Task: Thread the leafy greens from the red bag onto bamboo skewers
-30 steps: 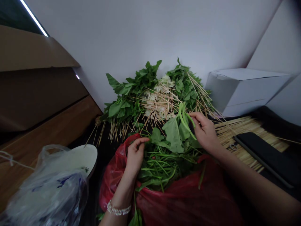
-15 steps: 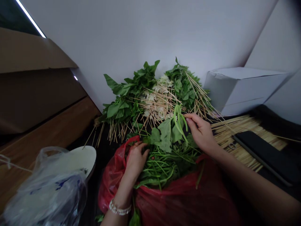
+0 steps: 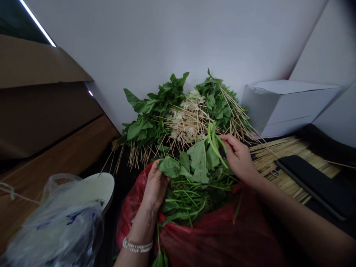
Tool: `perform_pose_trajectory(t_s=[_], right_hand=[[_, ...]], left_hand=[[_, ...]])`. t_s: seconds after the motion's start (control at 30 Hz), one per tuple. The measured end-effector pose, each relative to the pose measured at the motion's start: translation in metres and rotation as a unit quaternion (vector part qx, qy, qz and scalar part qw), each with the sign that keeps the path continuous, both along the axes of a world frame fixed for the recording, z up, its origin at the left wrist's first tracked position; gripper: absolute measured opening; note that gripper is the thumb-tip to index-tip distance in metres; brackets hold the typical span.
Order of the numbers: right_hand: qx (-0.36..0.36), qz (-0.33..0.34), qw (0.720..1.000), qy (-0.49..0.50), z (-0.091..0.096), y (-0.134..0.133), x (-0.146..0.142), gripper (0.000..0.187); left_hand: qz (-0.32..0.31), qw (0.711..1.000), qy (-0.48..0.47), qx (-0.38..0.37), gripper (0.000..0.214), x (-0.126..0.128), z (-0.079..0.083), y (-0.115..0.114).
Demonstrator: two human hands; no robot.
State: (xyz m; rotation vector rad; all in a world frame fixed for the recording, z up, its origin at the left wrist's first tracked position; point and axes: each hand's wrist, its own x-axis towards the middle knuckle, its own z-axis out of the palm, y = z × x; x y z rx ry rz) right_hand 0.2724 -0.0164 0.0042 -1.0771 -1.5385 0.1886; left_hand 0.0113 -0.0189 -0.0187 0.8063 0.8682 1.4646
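Note:
A red plastic bag [image 3: 217,237] full of leafy green stalks [image 3: 189,200] lies open in front of me. My right hand [image 3: 239,159] is closed on a small bunch of green stems [image 3: 214,139] with broad leaves hanging from it, held above the bag. My left hand [image 3: 154,187] rests at the bag's left rim, fingers closed round a leaf [image 3: 169,167] and its stalk.
Behind the bag a heap of skewered greens on bamboo sticks [image 3: 180,118] leans against the wall. A white box [image 3: 283,105], loose bamboo skewers [image 3: 278,155] and a black flat object [image 3: 314,181] are at the right. A white plate [image 3: 100,185] and clear plastic bag [image 3: 55,226] sit left.
My left hand dipped into the greens, then came up holding a leaf. The right hand shifted slightly left with its bunch of stems.

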Motion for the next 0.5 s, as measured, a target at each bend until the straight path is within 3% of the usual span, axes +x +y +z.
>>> perform_pose_trajectory(t_s=[0.17, 0.37, 0.43, 0.5], right_hand=[[-0.002, 0.002, 1.0, 0.002, 0.0, -0.001, -0.002, 0.024], [-0.003, 0.015, 1.0, 0.001, 0.0, -0.002, -0.002, 0.023], [-0.003, 0.016, 1.0, 0.001, 0.001, -0.002, -0.002, 0.021], [-0.005, 0.017, 1.0, 0.0, 0.001, -0.003, -0.003, 0.021]], left_hand=[[-0.053, 0.997, -0.05, -0.03, 0.035, -0.004, 0.009, -0.004], [-0.102, 0.995, -0.01, 0.009, 0.049, 0.002, 0.014, -0.011], [-0.09, 0.996, 0.014, 0.018, 0.055, 0.004, 0.011, -0.01], [-0.055, 0.997, 0.052, 0.031, 0.043, 0.005, 0.007, -0.008]])
